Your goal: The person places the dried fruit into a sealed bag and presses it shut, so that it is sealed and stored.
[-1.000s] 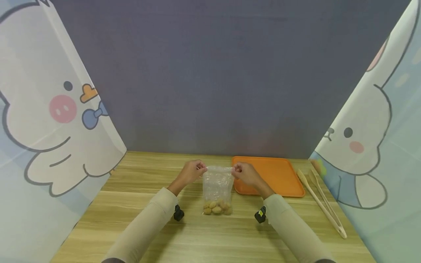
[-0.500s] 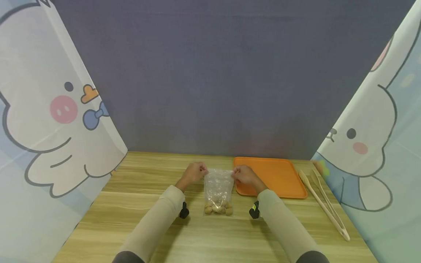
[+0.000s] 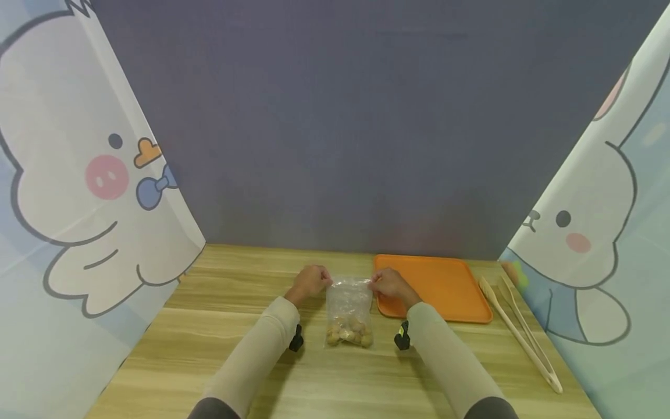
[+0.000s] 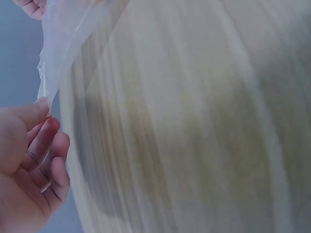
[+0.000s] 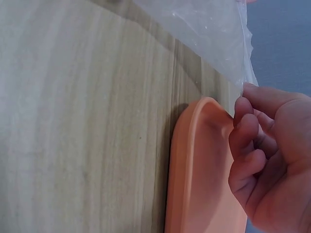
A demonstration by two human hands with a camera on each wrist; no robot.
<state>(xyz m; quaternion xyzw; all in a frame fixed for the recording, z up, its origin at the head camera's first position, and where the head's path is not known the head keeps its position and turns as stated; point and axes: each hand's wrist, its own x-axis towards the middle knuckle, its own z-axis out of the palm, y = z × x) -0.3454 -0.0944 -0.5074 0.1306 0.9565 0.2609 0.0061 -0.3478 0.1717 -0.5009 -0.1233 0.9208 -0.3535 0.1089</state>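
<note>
A clear plastic bag (image 3: 349,302) with several small tan, roundish pieces (image 3: 349,331) gathered at its bottom is stretched between my two hands in the head view. My left hand (image 3: 311,281) pinches its upper left corner between thumb and forefinger; in the left wrist view the other fingers of that hand (image 4: 29,160) curl loosely below. The upper right corner is pinched the same way by my right hand (image 3: 391,284), seen close up in the right wrist view as a hand (image 5: 272,145) beside the bag's edge (image 5: 214,34). Exactly what the tan pieces are, I cannot tell.
An orange tray (image 3: 439,291) lies behind and right of the bag, partly under my right forearm. Light wooden tongs (image 3: 523,334) rest by the table's right edge. A grey panel (image 3: 335,128) stands at the back, with printed cartoon sheets (image 3: 63,174) on both sides.
Both hands keep their pinch on the bag's top corners. Bag and hands sit slightly lower in the head view, which has also shifted a little. The tan pieces have resettled at the bottom.
</note>
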